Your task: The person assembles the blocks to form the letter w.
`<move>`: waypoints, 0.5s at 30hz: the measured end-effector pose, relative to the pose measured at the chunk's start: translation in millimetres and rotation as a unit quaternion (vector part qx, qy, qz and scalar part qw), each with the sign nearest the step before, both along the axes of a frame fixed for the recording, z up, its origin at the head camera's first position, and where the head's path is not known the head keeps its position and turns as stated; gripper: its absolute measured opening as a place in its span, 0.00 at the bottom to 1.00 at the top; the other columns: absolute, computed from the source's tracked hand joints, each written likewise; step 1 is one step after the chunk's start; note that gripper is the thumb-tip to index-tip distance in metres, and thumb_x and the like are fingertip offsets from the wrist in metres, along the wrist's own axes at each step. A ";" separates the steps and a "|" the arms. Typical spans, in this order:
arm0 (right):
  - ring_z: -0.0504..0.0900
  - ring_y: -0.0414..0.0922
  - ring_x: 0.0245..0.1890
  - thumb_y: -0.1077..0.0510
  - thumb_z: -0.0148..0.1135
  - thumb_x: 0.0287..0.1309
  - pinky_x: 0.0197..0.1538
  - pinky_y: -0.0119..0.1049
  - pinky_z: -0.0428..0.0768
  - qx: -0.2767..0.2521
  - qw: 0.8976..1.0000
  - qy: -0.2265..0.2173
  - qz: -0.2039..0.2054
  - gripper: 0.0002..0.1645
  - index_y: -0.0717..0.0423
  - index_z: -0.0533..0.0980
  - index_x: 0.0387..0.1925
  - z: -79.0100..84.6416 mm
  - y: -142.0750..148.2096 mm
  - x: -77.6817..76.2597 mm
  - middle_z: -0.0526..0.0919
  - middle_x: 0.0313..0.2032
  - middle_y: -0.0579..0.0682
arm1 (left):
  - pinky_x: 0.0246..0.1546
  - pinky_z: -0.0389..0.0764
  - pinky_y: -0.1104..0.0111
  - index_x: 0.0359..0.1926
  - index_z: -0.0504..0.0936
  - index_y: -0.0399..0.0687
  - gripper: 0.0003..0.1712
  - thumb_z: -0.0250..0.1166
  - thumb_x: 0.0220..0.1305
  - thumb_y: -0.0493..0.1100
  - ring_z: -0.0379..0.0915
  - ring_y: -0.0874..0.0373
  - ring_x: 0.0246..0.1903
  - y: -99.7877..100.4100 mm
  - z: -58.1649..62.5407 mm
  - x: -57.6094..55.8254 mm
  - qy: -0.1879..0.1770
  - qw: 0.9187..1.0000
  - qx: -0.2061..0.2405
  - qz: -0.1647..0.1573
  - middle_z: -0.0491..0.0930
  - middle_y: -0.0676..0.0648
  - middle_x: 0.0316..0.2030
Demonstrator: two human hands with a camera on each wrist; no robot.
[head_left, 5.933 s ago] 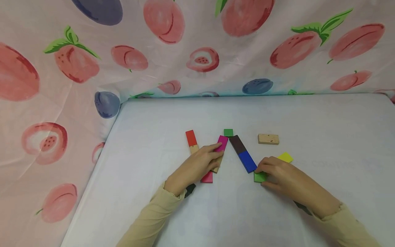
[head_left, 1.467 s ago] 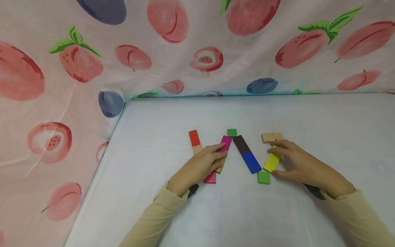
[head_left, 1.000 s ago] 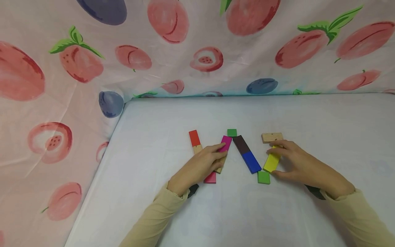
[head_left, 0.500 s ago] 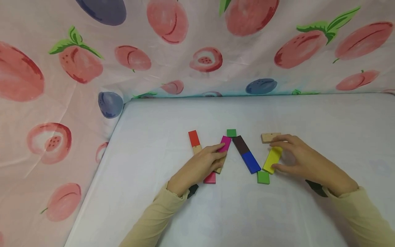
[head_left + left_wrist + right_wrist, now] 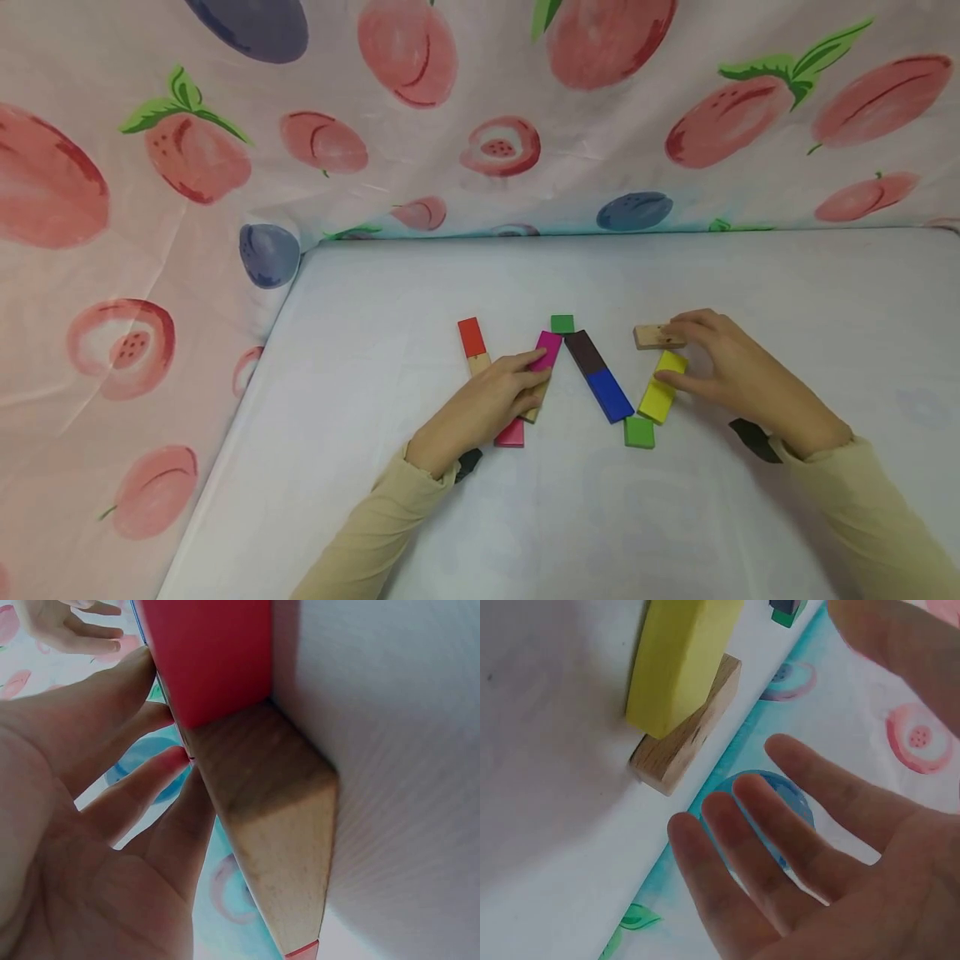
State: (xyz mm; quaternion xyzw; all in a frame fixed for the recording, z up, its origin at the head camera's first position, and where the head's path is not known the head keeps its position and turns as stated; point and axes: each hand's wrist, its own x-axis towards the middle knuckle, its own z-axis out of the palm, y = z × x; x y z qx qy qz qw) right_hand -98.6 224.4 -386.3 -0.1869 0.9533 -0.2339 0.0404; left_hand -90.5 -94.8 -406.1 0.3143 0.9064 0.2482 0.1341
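Flat coloured wooden blocks lie in a zigzag on the white table. My left hand (image 5: 480, 408) rests with extended fingers on the magenta block (image 5: 550, 340) and the plain wooden block (image 5: 535, 406) below it. To the right, my right hand (image 5: 738, 371) hovers with spread fingers, its fingertips over the right end of a plain wooden block (image 5: 648, 336). Its thumb is above the yellow block (image 5: 658, 404), which leans from that wooden block toward the light green block (image 5: 639, 433). The right wrist view shows those fingers (image 5: 724, 832) apart from both blocks.
A red block (image 5: 472, 337) and a wooden one (image 5: 478, 363) continue down behind the left hand to a pink block (image 5: 510, 434). Beside the magenta block are a small green block (image 5: 562, 323), a dark brown block (image 5: 585, 350) and a blue block (image 5: 611, 396). Peach-print cloth (image 5: 420, 183) stands behind.
Right hand has left the light green block, brought the yellow block left to it, then let go and risen toward the far wooden block. Left hand stays in place.
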 end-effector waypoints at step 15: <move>0.64 0.67 0.62 0.50 0.72 0.56 0.65 0.68 0.65 0.014 0.998 -0.039 -0.041 0.39 0.70 0.71 0.60 -4.5 -4.3 -18.5 0.68 0.61 0.71 | 0.68 0.68 0.64 0.68 0.72 0.43 0.26 0.61 0.71 0.42 0.60 0.50 0.72 0.0 -0.7 -1.1 0.003 1.000 0.002 -0.002 0.62 0.44 0.73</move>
